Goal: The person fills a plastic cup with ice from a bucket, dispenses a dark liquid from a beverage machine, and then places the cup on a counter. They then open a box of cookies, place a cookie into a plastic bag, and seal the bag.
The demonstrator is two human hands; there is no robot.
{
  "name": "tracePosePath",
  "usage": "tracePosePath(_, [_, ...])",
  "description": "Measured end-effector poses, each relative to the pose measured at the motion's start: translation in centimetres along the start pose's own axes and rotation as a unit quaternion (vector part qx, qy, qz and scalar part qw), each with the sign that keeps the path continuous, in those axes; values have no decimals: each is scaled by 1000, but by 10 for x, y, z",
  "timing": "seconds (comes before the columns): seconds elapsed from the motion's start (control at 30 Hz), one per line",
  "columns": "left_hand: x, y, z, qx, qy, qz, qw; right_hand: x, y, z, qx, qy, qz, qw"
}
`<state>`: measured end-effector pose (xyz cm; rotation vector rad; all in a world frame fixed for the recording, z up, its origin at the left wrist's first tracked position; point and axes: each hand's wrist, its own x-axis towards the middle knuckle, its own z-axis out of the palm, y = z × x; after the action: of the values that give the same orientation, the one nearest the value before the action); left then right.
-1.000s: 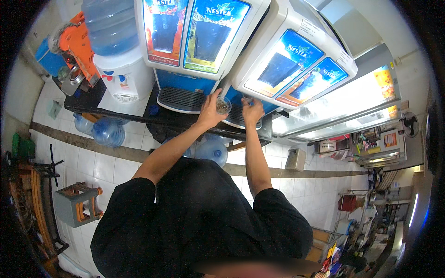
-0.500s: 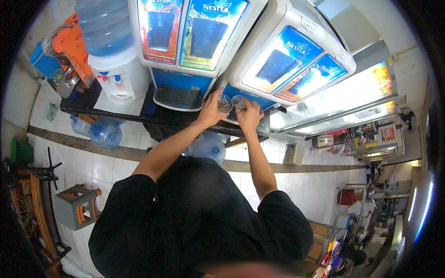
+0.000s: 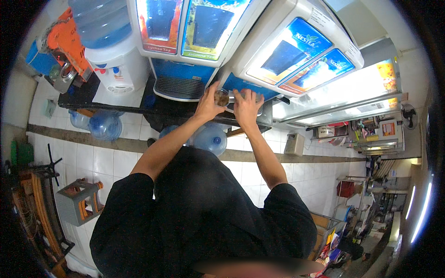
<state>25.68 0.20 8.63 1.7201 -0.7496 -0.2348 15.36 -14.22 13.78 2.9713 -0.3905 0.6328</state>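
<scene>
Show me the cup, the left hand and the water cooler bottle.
cup (image 3: pixel 222 97), head view, on its dark contents.
left hand (image 3: pixel 207 104), head view, on the back of the hand.
water cooler bottle (image 3: pixel 101 23), head view, on its blue side.

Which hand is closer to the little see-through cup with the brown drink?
The left. The left hand wraps around the clear cup, holding it, while the right hand sits just beside it, to its right.

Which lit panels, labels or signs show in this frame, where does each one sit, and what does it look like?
Left dispenser panels: top centre, two upright lit rectangles, orange-red and blue-yellow.
Right dispenser panels: upper right of the hands, two tilted blue panels on a white casing.
Lit display case: far right, long, bright white-yellow.
Water cooler label: upper left, small, on white body.
</scene>
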Motion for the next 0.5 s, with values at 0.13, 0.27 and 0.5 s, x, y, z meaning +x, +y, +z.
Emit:
tracePosePath(0.13, [-7,0,-21,-11,28,1,1000,8,-4,19,224,-27,104,969])
tracePosePath(0.27, [-24,-4,-60,-34,69,4,997,25,-22,53,560,-125,208,792])
tracePosePath(0.5, [-82,-23,-179,20,149,-6,989,62,-125,151,506,37,184,842])
